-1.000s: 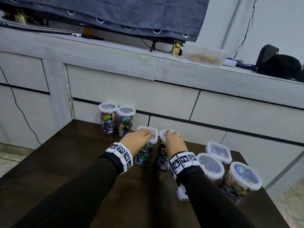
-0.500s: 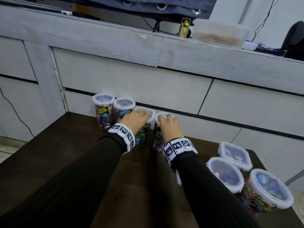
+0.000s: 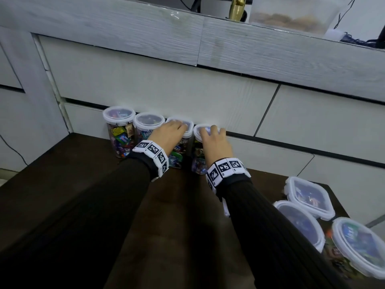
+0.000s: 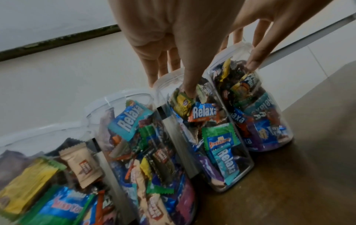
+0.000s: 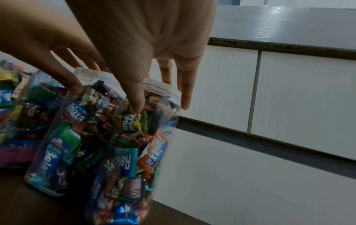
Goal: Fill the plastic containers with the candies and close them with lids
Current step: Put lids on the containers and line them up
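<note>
Head view: left hand (image 3: 169, 134) and right hand (image 3: 215, 140) atop 2 lidded containers (image 3: 188, 140)

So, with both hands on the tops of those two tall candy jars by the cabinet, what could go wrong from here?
1. The left hand and right hand hold the jars only near the lids, so a lid may pop off, or a tall jar may tip.
2. The square-lidded jar and round-lidded jar stand close together; they may knock each other.
3. The right sleeve passes close to the round container.
</note>
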A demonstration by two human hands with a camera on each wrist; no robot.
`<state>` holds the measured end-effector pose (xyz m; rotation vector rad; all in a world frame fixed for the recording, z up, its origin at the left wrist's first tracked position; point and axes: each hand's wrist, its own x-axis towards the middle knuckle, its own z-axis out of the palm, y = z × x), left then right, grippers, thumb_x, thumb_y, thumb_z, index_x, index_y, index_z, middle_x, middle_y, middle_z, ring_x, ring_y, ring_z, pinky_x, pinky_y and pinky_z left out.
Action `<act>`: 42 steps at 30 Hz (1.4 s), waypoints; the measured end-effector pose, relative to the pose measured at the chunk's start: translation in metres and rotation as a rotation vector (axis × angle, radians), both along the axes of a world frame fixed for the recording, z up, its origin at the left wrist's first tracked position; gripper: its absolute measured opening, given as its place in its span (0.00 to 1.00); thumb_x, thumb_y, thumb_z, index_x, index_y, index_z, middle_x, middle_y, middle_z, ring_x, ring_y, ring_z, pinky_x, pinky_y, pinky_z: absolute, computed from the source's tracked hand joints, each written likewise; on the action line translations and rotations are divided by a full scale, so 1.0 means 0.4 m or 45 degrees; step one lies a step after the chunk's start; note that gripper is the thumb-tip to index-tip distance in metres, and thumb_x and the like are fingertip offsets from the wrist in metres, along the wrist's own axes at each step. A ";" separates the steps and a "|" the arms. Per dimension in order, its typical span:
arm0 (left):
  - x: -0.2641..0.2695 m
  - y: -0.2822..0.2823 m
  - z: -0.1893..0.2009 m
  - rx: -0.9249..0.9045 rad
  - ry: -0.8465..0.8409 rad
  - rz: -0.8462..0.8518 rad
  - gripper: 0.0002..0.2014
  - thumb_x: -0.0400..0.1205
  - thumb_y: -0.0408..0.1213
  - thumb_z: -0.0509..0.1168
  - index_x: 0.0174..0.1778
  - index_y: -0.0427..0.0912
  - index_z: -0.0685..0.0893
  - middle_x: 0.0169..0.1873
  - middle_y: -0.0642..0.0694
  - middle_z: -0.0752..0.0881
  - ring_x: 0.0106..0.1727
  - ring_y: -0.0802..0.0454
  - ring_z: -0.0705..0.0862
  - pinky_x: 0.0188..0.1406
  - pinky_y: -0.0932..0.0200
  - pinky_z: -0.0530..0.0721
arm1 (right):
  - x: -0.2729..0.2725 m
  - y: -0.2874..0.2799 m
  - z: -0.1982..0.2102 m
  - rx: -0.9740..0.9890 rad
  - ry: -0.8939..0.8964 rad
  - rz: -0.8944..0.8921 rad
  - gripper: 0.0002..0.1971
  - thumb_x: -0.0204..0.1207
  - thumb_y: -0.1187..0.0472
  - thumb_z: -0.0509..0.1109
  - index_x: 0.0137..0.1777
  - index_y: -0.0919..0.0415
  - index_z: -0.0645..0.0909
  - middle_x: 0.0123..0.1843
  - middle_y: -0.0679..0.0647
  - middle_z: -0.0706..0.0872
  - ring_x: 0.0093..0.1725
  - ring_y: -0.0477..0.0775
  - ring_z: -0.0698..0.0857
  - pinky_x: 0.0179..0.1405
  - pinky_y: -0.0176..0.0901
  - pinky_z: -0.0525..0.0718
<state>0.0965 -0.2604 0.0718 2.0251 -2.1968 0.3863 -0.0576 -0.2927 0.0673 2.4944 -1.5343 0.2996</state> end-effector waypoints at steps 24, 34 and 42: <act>-0.477 0.340 0.008 0.101 0.405 -0.818 0.28 0.78 0.61 0.66 0.67 0.45 0.78 0.62 0.47 0.83 0.63 0.47 0.79 0.61 0.48 0.77 | -0.407 0.163 0.243 0.476 0.110 -0.395 0.17 0.77 0.71 0.63 0.65 0.65 0.80 0.65 0.63 0.83 0.64 0.63 0.82 0.64 0.51 0.81; -0.543 0.362 -0.040 0.098 0.158 -0.628 0.38 0.76 0.54 0.72 0.79 0.48 0.64 0.81 0.40 0.61 0.85 0.43 0.52 0.80 0.38 0.63 | -0.512 0.210 0.150 0.515 0.234 -0.379 0.23 0.72 0.62 0.73 0.66 0.59 0.74 0.62 0.60 0.82 0.59 0.61 0.83 0.52 0.47 0.80; -0.538 0.360 -0.037 0.057 0.284 -0.675 0.29 0.80 0.32 0.69 0.77 0.36 0.67 0.80 0.41 0.65 0.85 0.45 0.53 0.82 0.50 0.61 | -0.520 0.215 0.157 0.491 0.238 -0.325 0.30 0.67 0.61 0.77 0.67 0.60 0.67 0.53 0.61 0.82 0.46 0.61 0.83 0.39 0.46 0.77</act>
